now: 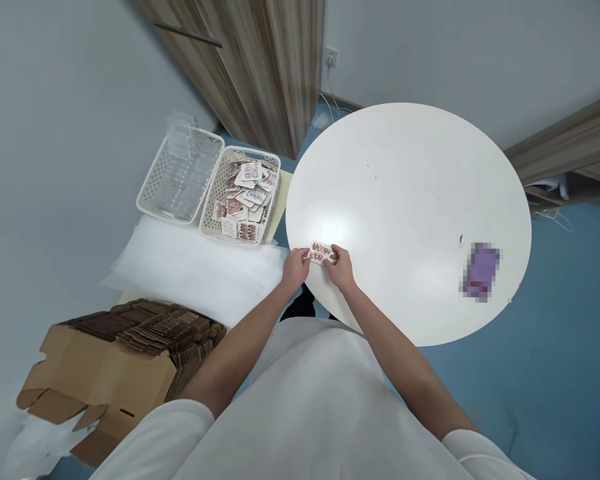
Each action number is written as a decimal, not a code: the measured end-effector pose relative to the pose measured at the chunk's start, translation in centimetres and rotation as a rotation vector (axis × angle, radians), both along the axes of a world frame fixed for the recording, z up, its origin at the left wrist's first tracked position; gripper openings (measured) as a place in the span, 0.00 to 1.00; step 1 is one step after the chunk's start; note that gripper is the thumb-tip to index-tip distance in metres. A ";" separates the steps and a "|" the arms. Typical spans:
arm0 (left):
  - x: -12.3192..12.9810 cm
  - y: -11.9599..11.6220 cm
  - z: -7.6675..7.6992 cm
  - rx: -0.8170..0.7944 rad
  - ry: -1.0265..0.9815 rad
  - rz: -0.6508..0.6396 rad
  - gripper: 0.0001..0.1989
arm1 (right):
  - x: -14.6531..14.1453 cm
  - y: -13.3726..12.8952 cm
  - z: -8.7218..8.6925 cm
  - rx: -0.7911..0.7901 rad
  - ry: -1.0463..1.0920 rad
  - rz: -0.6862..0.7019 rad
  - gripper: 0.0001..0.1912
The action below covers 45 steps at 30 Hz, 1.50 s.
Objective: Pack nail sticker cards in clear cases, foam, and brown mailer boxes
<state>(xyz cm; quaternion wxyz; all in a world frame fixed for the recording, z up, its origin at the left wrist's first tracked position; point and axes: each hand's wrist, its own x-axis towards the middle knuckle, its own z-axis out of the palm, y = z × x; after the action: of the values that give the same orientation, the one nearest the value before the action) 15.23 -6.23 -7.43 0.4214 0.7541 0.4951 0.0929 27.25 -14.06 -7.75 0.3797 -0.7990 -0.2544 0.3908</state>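
Between my two hands is a small white card of press-on nails point(321, 252), with two rows of pinkish, shiny pieces. It is over the near left edge of the round white table point(405, 187). My left hand point(297, 267) pinches the card's left side, fingers closed. On the opposite side, my right hand point(341, 269) grips the right edge between thumb and fingers. More such cards point(250, 193) lie loosely piled in a white perforated basket point(211, 223) to the left.
A second white basket point(147, 205) holds clear plastic cases point(185, 173). White sheets point(195, 267) lie in front of the baskets. Folded brown cardboard boxes point(110, 367) are stacked at lower left. A blurred purple item point(483, 270) rests on the table's right side.
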 end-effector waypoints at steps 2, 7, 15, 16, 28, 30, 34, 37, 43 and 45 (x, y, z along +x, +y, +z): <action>0.0 0.4 0.1 0.039 0.036 -0.062 0.14 | -0.3 0.5 0.1 -0.002 -0.009 -0.019 0.29; -0.3 0.8 0.3 0.015 0.051 -0.113 0.18 | -0.5 0.2 0.7 0.023 0.062 -0.089 0.33; -0.6 0.4 0.5 -0.186 -0.101 0.001 0.23 | -2.1 -0.9 1.4 0.114 0.307 -0.231 0.29; -0.6 0.6 0.5 -0.196 -0.121 0.013 0.23 | -2.2 -0.5 1.3 0.130 0.315 -0.241 0.30; 0.0 4.5 -0.3 -0.236 -0.265 0.192 0.25 | -2.3 4.7 1.1 0.230 0.391 -0.260 0.32; 0.1 4.7 -0.4 -0.240 -0.270 0.211 0.25 | -2.3 5.1 1.1 0.233 0.392 -0.254 0.32; 0.2 4.8 -0.5 -0.254 -0.289 0.239 0.24 | -2.2 5.4 1.2 0.234 0.384 -0.236 0.32; 0.2 4.9 -0.6 -0.251 -0.293 0.257 0.24 | -2.1 5.4 1.3 0.247 0.384 -0.224 0.32; -0.4 4.3 -0.5 -0.222 -0.317 0.283 0.23 | -1.7 4.1 1.5 0.290 0.389 -0.227 0.31; -0.8 3.3 -0.2 -0.231 -0.317 0.302 0.23 | -1.6 3.3 1.6 0.285 0.384 -0.223 0.30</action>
<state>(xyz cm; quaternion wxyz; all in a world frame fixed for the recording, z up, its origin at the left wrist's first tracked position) 14.43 -2.91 -7.65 0.5585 0.5945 0.5372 0.2148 25.64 -10.76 -6.12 0.5705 -0.6718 -0.1405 0.4510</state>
